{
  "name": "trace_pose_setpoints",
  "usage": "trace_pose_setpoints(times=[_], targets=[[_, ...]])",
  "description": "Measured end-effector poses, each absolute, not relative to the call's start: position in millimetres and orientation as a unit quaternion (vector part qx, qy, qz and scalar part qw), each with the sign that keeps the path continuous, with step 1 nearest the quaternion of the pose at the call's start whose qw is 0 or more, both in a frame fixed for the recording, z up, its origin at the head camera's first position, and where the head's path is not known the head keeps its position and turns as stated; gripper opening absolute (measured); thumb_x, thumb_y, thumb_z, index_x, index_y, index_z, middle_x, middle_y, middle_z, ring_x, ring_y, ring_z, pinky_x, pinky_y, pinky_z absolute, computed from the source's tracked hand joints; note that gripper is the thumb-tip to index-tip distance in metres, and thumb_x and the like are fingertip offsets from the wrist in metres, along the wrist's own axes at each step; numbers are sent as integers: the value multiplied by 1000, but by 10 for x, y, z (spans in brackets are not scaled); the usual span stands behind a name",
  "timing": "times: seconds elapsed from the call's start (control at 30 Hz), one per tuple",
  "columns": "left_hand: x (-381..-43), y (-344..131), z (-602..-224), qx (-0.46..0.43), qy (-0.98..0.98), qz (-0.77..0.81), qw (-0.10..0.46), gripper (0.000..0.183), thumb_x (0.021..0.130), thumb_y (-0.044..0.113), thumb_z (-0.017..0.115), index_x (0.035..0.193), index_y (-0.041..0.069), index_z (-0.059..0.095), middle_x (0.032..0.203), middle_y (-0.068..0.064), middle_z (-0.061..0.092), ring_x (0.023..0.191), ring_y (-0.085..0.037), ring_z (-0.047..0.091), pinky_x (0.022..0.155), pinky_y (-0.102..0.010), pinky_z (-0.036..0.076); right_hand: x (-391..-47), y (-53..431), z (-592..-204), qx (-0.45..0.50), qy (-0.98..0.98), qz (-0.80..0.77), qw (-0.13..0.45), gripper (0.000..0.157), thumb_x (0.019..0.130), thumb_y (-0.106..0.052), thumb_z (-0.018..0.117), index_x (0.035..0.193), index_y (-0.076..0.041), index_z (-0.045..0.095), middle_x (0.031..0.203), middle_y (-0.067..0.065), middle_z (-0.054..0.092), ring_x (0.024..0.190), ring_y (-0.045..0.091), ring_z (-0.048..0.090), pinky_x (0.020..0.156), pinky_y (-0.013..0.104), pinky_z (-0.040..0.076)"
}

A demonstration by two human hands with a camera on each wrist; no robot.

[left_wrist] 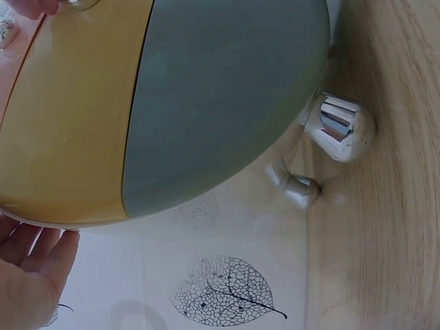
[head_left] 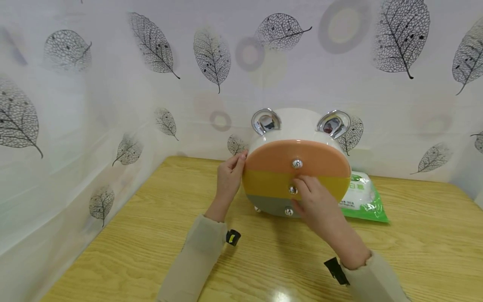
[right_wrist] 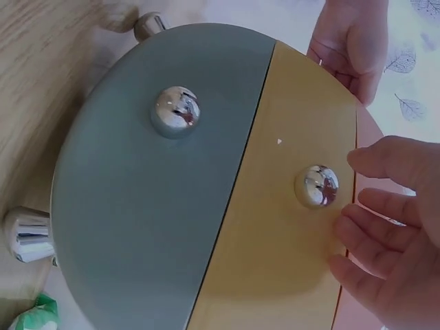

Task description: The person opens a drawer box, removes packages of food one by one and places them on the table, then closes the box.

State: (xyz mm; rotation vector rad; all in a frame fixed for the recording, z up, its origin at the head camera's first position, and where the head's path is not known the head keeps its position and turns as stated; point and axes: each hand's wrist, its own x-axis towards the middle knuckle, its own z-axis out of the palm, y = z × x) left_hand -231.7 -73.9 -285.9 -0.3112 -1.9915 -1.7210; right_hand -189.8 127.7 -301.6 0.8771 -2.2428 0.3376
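A rounded storage box with three drawers (head_left: pixel 264 183), coral, yellow and grey-green from top to bottom, stands upright on short chrome feet (left_wrist: pixel 340 127). Each drawer front carries a round chrome knob. My left hand (head_left: pixel 229 176) rests against the box's left side, its fingertips at the rim of the yellow drawer in the left wrist view. My right hand (head_left: pixel 320 205) is in front of the yellow drawer, close to the middle knob (right_wrist: pixel 319 186). Thumb and fingers are spread and loosely bent, with a gap between them and that knob in the right wrist view.
Two shiny chrome ears (head_left: pixel 266 121) stick up from the box's white top. Behind it on the right lies a white and green plastic packet (head_left: pixel 364 201). The wooden table (head_left: pixel 151 235) meets a leaf-patterned curtain (head_left: pixel 211 109) at the back and left.
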Motion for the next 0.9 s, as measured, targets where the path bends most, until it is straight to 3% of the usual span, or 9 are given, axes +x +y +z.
trace_pose_setpoints(times=[0.4, 0.63, 0.9], targets=[[-2333, -746, -2868, -121, -727, -627, 253, 25, 91, 7, 49, 107, -8, 59, 108, -18, 59, 102, -26, 55, 82, -29, 47, -1929, 1257, -3082, 333, -882, 119, 311, 36, 64, 1, 74, 97, 1, 60, 95, 10, 54, 85, 25, 51, 66, 33, 49], [-2336, -734, -2866, -129, -727, -626, 252, 25, 91, 7, 48, 107, -8, 59, 109, -18, 58, 103, -26, 55, 83, -28, 46, -1971, 1266, -3126, 338, -868, 108, 347, 32, 63, 5, 72, 92, -2, 61, 92, 8, 53, 82, 24, 48, 57, 30, 47], [-2324, -743, -2858, -127, -728, -624, 255, 25, 91, 7, 48, 108, -8, 59, 110, -17, 58, 104, -26, 54, 84, -28, 45, -2025, 1183, -3185, 310, -848, 71, 424, 19, 68, 8, 66, 84, -1, 59, 81, 11, 51, 69, 26, 47, 38, 28, 42]])
